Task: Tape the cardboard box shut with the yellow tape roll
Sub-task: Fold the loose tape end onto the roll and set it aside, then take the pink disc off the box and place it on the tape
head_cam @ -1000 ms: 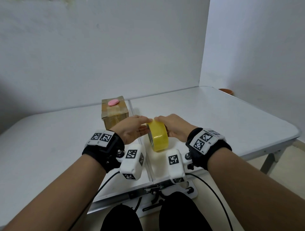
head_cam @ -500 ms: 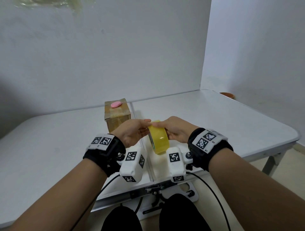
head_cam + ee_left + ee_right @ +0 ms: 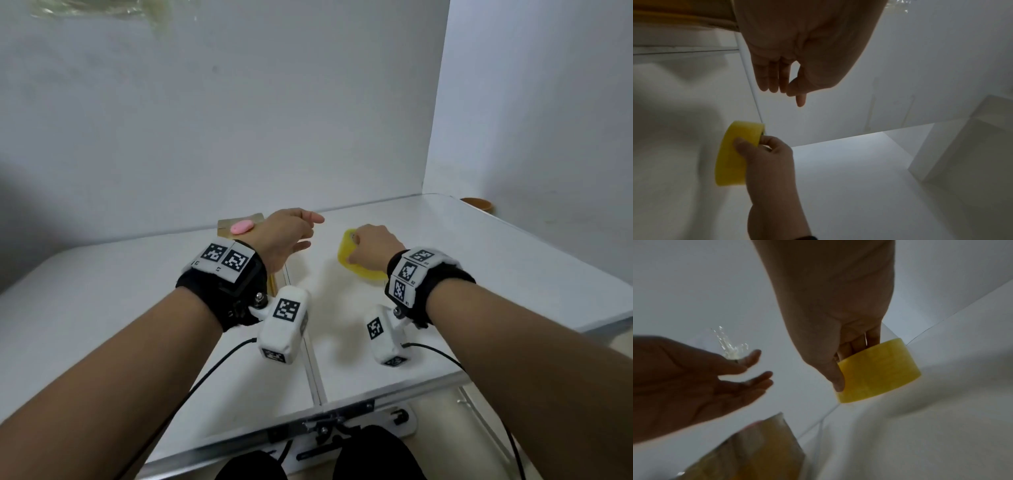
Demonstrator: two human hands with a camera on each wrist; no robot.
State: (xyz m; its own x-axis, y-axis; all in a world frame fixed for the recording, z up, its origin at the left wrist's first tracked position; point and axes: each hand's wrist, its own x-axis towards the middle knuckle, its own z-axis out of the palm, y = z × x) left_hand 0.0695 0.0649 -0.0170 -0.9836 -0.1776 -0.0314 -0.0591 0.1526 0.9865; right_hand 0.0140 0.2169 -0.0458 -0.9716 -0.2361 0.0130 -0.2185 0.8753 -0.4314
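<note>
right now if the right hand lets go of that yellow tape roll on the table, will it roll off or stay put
The yellow tape roll is a wide ring, so set on its rim it would probably roll. The right hand holds it tilted above the table; dropped that way it might wobble, then settle flat. It looks rigid, keeping its shape under the fingers.

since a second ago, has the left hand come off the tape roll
Yes. The left hand has let go and moved left, now over the box, left of the table seam. The tape roll is with the right hand alone.
</note>
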